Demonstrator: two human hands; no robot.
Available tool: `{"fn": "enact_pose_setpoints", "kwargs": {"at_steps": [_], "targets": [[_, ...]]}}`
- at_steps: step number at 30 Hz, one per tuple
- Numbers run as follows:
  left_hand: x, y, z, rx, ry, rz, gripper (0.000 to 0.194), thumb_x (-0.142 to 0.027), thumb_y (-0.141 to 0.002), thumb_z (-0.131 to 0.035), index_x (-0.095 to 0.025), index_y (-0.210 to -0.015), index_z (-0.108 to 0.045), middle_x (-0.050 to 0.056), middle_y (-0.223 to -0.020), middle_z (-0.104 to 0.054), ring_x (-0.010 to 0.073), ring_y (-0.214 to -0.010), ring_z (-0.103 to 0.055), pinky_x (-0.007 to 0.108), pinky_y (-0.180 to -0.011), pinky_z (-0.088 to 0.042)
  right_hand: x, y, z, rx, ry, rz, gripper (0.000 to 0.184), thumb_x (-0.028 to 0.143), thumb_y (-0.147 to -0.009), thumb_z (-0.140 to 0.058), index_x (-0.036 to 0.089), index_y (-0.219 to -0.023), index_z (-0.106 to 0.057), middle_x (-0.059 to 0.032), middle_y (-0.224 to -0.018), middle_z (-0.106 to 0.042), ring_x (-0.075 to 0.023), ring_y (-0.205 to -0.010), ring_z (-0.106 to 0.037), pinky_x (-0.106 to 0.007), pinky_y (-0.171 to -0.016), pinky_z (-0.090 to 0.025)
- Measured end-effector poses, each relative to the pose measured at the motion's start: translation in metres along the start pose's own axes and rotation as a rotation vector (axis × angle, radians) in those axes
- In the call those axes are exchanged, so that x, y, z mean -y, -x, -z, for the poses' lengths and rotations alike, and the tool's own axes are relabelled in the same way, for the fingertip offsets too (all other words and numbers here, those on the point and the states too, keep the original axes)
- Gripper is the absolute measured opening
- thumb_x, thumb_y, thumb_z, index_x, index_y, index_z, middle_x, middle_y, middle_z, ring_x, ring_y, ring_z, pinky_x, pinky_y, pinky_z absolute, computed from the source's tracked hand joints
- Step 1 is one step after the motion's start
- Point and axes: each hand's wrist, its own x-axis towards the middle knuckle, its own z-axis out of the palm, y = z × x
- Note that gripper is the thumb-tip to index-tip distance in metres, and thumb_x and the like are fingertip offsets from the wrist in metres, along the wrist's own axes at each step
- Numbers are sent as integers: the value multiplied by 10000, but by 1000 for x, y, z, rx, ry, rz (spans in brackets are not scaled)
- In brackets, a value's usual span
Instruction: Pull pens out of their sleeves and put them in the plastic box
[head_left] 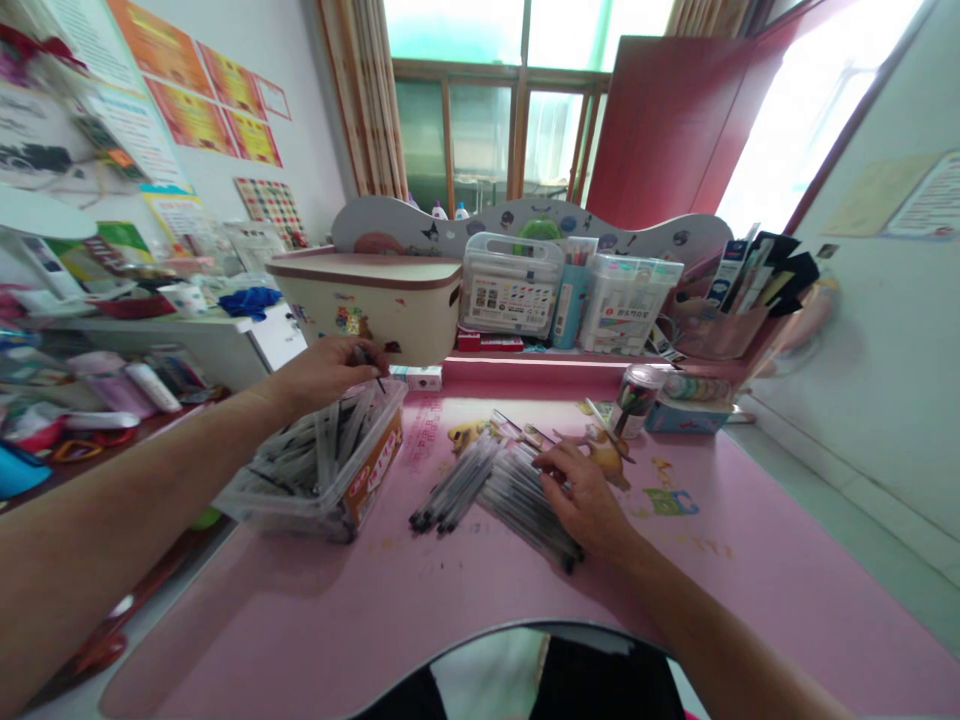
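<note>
My left hand (341,365) is closed on a dark-tipped pen (381,384) over the far edge of a clear plastic box (315,505). That box has an orange-brown label and is filled with many translucent pens (337,440). On the pink desk lie two bundles of clear pens with dark ends: a left bundle (457,485) and a right bundle (525,500), their upper ends nearly meeting. My right hand (589,500) rests at the right bundle's side, fingers apart and lightly bent, fingertips touching the pens. A few loose pens (510,422) lie just beyond the bundles.
Behind the box stands a cream lidded bin (405,310). Clear marker cases (514,290) line the back shelf. At right are a can (637,395), a blue box (688,415) and a pen holder (720,330). A cluttered side table (82,450) is on the left. The pink desk (315,620) curves inward in front.
</note>
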Motion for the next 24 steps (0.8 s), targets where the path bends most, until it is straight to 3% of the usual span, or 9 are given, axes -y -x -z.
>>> {"fn": "enact_pose_setpoints", "kwargs": {"at_steps": [2, 3, 7, 13, 17, 20, 22, 24], "targets": [[2, -3, 5, 127, -200, -62, 97, -86, -773, -645, -132, -844, -692, -27, -689, -670, 136, -680, -530, 222, -687, -383, 0, 0, 0, -1, -9, 2, 169, 83, -846, -519, 190, -911, -633, -49, -859, -593, -181, -747, -572, -323, -702, -463], [2, -5, 6, 135, -290, -90, 101, -116, -782, -647, -140, -869, -691, -33, -686, -664, 139, -691, -532, 220, -685, -376, 0, 0, 0, -3, -14, 2, 169, 82, -845, -522, 187, -911, -636, -49, -861, -593, -181, -746, -570, -324, -705, -462], [0, -4, 7, 28, -549, -142, 49, -199, -758, -679, -159, -785, -689, -35, -621, -621, 162, -703, -538, 228, -663, -349, 0, -1, 0, -2, -17, 0, 174, 79, -847, -523, 192, -913, -638, -47, -867, -594, -177, -746, -568, -319, -703, -460], [-9, 8, 5, -87, -568, -121, 121, -216, -723, -663, -152, -818, -702, 3, -701, -663, 184, -732, -575, 249, -684, -378, 2, -1, 2, 11, -11, -14, 159, 92, -854, -520, 182, -913, -637, -53, -867, -592, -186, -762, -571, -330, -722, -463], [-10, 13, 9, -125, -519, -178, 166, -196, -713, -625, -136, -858, -682, 10, -758, -689, 164, -717, -590, 238, -695, -407, 1, -1, 1, 20, -16, -17, 177, 75, -843, -515, 174, -920, -641, -55, -867, -584, -184, -757, -566, -323, -712, -455], [-9, 14, 12, -164, -611, -203, 198, -211, -722, -574, -147, -867, -693, 26, -780, -705, 178, -733, -610, 250, -705, -427, 0, 0, 0, 21, -5, -14, 171, 75, -841, -520, 177, -914, -636, -53, -865, -583, -183, -761, -561, -321, -718, -452], [-9, 13, 11, -136, -693, -206, 199, -227, -725, -553, -165, -845, -699, 35, -795, -711, 198, -757, -625, 267, -722, -442, -1, 0, -1, 21, -1, -11, 168, 77, -845, -519, 179, -915, -633, -53, -867, -583, -181, -761, -559, -320, -720, -450], [-6, 10, 8, -35, -707, -196, 194, -225, -723, -548, -174, -840, -694, 29, -795, -712, 197, -749, -627, 272, -723, -455, -2, 0, -1, 28, -4, -11, 172, 76, -850, -516, 180, -921, -633, -55, -874, -584, -179, -758, -558, -318, -717, -448]]}}
